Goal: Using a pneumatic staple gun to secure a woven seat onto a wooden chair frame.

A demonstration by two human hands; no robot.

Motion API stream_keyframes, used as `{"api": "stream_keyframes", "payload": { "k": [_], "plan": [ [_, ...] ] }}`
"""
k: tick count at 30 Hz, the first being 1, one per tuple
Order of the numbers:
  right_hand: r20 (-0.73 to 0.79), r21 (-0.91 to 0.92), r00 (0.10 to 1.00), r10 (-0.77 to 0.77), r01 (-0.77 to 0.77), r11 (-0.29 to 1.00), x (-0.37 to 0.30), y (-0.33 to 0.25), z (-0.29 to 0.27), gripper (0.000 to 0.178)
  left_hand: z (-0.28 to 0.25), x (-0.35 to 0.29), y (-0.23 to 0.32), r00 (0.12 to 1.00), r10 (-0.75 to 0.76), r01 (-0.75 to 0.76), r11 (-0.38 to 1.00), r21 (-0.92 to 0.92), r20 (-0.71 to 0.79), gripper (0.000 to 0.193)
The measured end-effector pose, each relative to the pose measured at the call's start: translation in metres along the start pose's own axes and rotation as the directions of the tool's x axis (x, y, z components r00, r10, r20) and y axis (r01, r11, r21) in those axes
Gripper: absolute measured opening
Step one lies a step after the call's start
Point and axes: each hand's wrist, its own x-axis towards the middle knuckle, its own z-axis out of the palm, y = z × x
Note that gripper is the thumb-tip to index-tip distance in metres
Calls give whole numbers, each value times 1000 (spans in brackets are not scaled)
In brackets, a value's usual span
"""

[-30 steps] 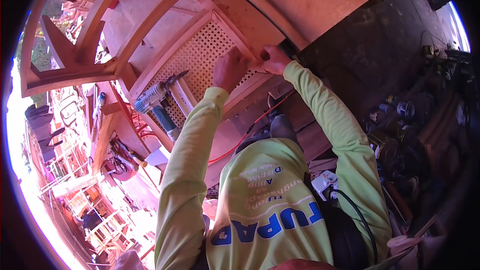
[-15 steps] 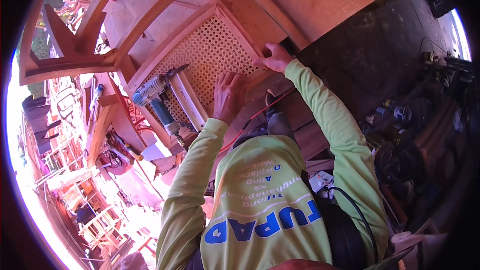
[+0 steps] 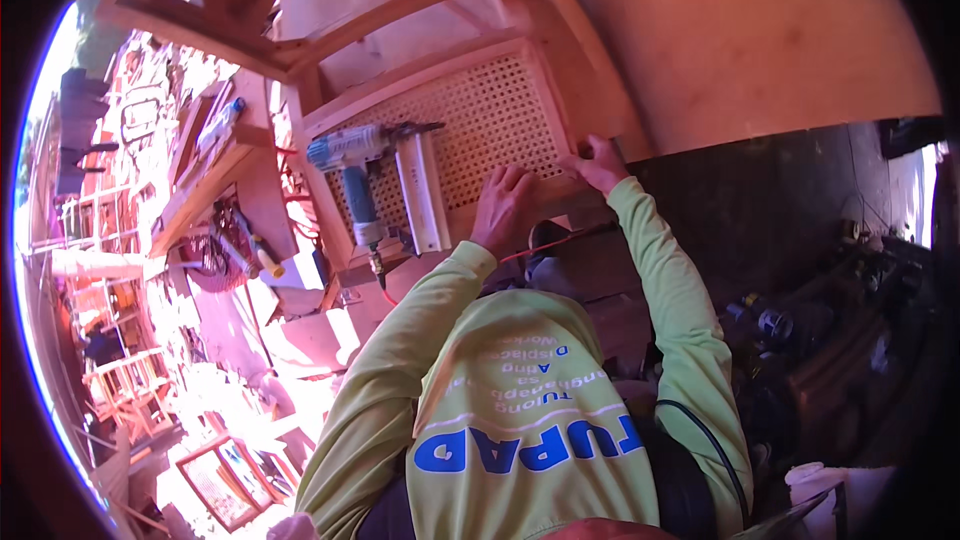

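Observation:
A wooden frame with woven cane webbing in it lies in front of me. My left hand is at its near rail, fingers bent together with the tips at the webbing; anything under them is hidden. At the near right corner, my right hand has thumb and fingers closed on the frame's edge. Left of my hands, a pneumatic stapler with a teal grip and a long silver magazine rests on the webbing, with nobody holding it.
A red air hose runs near my left hand. Curved wooden chair parts stand beyond the frame. A large wooden board is at the far right. Pliers and other hand tools hang at left. Dark clutter lies at right.
The view has turned, so the frame and stapler appear farther right and more level. Both hands stay at the frame's near edge, and the left fingers look more bent.

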Motion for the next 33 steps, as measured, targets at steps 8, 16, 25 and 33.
{"api": "stream_keyframes", "payload": {
  "k": [8,16,25,33],
  "plan": [
    [-30,60,990,-134,136,989,8,19,-39,19,36,-3,0,974,-64,65,998,0,-218,36],
    [29,73,1000,1,-4,997,3,4,-40,20,20,-27,4,970,20,7,994,110,-244,48],
    [32,91,998,51,-54,994,13,7,-47,21,32,-23,3,968,-14,50,989,139,-252,55],
    [-54,68,997,51,-48,997,6,16,-59,15,32,-17,-2,981,-55,29,990,-137,-188,53]
  ]
}}
